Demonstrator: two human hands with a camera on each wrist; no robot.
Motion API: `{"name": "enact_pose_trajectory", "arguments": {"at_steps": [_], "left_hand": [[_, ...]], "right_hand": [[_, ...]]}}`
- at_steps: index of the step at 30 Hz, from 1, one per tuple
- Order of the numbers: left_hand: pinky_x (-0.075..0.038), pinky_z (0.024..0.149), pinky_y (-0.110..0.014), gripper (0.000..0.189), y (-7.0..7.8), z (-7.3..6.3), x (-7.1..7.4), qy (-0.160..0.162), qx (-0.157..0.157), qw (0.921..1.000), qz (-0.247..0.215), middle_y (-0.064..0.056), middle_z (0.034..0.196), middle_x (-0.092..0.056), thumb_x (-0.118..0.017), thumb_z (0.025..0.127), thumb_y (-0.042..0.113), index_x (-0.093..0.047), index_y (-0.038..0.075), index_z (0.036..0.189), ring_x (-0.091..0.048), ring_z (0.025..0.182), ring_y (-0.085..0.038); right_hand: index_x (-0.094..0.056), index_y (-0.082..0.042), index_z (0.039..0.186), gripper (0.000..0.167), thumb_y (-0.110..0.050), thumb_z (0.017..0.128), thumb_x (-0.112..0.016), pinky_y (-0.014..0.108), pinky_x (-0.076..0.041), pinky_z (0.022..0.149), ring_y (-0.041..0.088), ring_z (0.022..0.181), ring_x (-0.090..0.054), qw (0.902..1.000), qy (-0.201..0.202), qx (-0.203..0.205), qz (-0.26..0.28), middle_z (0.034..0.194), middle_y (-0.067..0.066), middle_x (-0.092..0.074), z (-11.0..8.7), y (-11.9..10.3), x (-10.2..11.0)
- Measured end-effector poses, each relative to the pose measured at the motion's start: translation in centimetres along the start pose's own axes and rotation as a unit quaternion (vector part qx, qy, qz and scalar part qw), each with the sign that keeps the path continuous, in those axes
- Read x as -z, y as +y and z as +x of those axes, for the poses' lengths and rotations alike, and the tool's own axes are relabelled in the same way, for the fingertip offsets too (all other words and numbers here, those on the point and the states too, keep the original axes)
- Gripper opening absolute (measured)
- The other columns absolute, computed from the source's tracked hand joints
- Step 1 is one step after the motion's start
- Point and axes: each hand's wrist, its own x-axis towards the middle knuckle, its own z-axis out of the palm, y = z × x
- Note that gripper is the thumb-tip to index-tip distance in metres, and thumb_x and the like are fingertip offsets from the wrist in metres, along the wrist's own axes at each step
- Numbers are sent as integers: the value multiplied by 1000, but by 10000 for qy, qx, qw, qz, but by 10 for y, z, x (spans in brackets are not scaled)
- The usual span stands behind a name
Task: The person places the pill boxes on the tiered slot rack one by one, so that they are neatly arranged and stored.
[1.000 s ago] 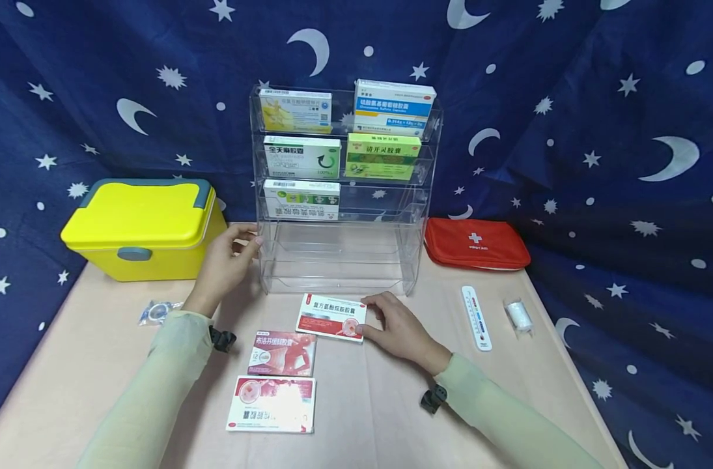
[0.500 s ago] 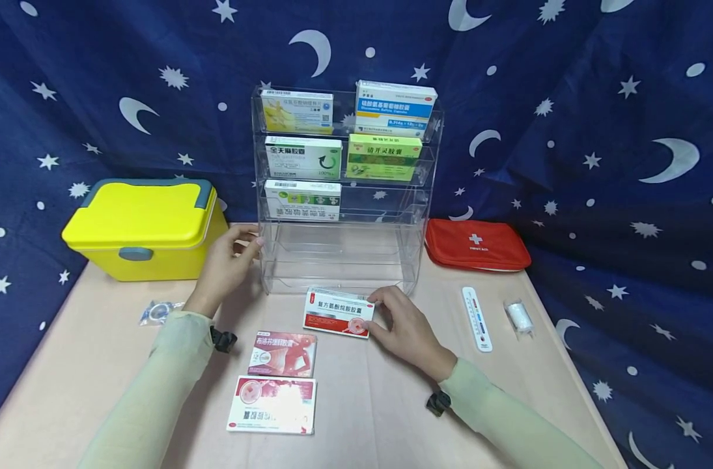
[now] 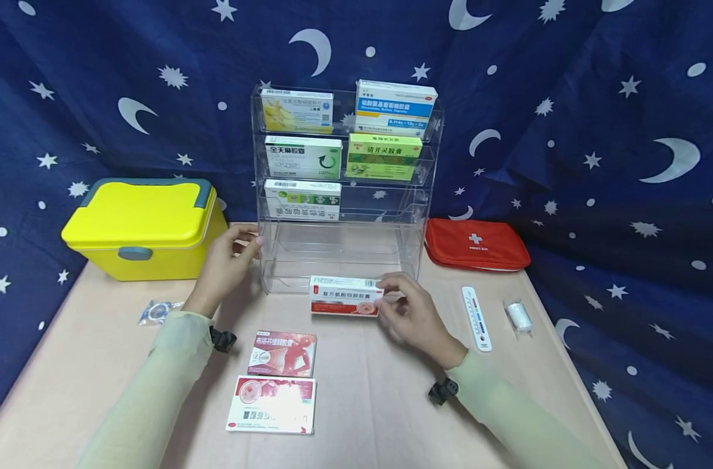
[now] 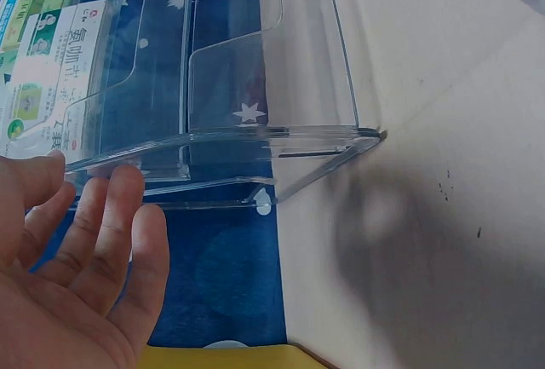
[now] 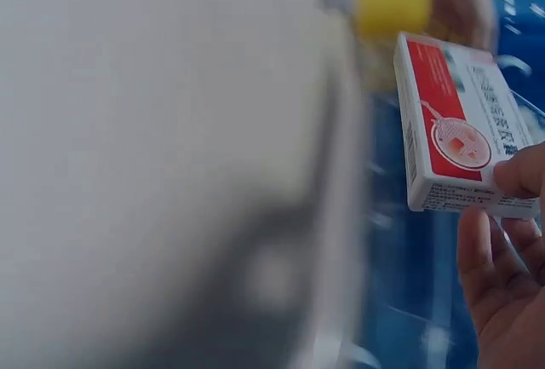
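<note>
My right hand [image 3: 417,316] pinches the right end of a white and red medicine box [image 3: 346,298], held tilted up in front of the lower part of a clear acrylic display rack [image 3: 338,268]. In the right wrist view, the thumb lies on the box's [image 5: 451,122] printed face with fingers under its edge. My left hand [image 3: 224,264] is at the rack's left side; in the left wrist view its loosely bent fingers [image 4: 115,224] touch the clear side wall. Several medicine boxes stand in the upper tiers, among them a green one [image 3: 384,157] and a blue-striped one [image 3: 394,107].
A pink medicine box [image 3: 282,354] and another red and white one [image 3: 271,405] lie on the table. A yellow case [image 3: 139,228] stands left, with a small plastic packet [image 3: 157,312] near it. To the right lie a red first-aid pouch [image 3: 478,245], a thermometer [image 3: 476,319] and a white roll [image 3: 517,316].
My right hand has moved the white and red box up and slightly right, toward the rack's lower front, tilting it more upright. The left hand stays at the rack's side.
</note>
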Motion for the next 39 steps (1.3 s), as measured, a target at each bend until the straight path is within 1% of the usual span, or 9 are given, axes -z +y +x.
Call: {"name": "enact_pose_trajectory", "arguments": {"at_steps": [4,8,11,14,18,24,28,34,39], "left_hand": [[-49,76,-29,34,0,-1,0,-12,68,10000,16,-18,114,-66,-61,104,24,-61,2,130,-62,92,-31],[-49,79,-34,35,-1,-2,-1,-31,167,9998,49,-17,115,-65,-61,104,26,-61,3,131,-60,94,-30],[-49,78,-34,35,-1,-2,-1,-48,182,9998,44,-16,115,-65,-60,104,27,-61,4,131,-60,93,-29],[-49,76,-32,35,-1,-2,-1,-42,155,9999,20,-17,114,-65,-60,104,27,-61,3,131,-60,92,-29],[-49,75,-31,35,-1,-1,-2,-25,107,9999,-5,-17,113,-65,-60,104,26,-61,3,130,-61,90,-29],[-49,71,-27,35,-2,-1,-3,-39,26,10000,-65,-16,111,-65,-61,104,26,-61,3,130,-63,86,-29],[-49,68,-24,35,-4,-2,-3,-27,39,10000,-66,-17,110,-65,-61,104,26,-61,3,130,-64,86,-32],[-50,66,-25,36,-3,-2,-3,-43,76,10000,-40,-15,110,-66,-60,104,29,-61,4,130,-66,85,-32],[-50,67,-25,37,-3,-1,-2,-64,65,10000,-24,-16,110,-66,-60,105,30,-61,4,131,-66,86,-32]], "right_hand": [[-65,0,111,32,14,84,-74,27,-52,63,22,92,-62,9977,626,243,-8,120,16,-63,42,-23,34],[-63,10,108,29,20,82,-71,21,-51,64,27,91,-64,9893,1253,668,-326,118,23,-63,82,-51,70],[-64,10,109,27,18,84,-71,18,-49,68,29,97,-65,9817,1593,753,-724,120,22,-63,102,-62,87],[-65,7,110,25,15,87,-69,19,-47,69,29,102,-63,9768,1745,651,-1057,123,20,-63,115,-67,95],[-67,6,111,23,14,89,-69,21,-46,69,29,105,-62,9742,1837,653,-1141,124,21,-62,125,-63,94],[-70,0,109,24,12,88,-71,18,-45,66,23,108,-63,9687,2059,802,-1129,124,11,-65,132,-32,90],[-72,-7,112,25,6,91,-72,21,-46,63,17,109,-62,9733,1895,605,-1145,124,0,-65,135,-16,86],[-71,-8,113,22,0,93,-72,27,-43,60,20,94,-60,9745,1720,452,-1367,120,1,-65,133,-8,81],[-71,-8,112,19,-6,94,-72,33,-41,71,22,91,-56,9685,1731,467,-1726,115,5,-66,136,-8,81]]}}
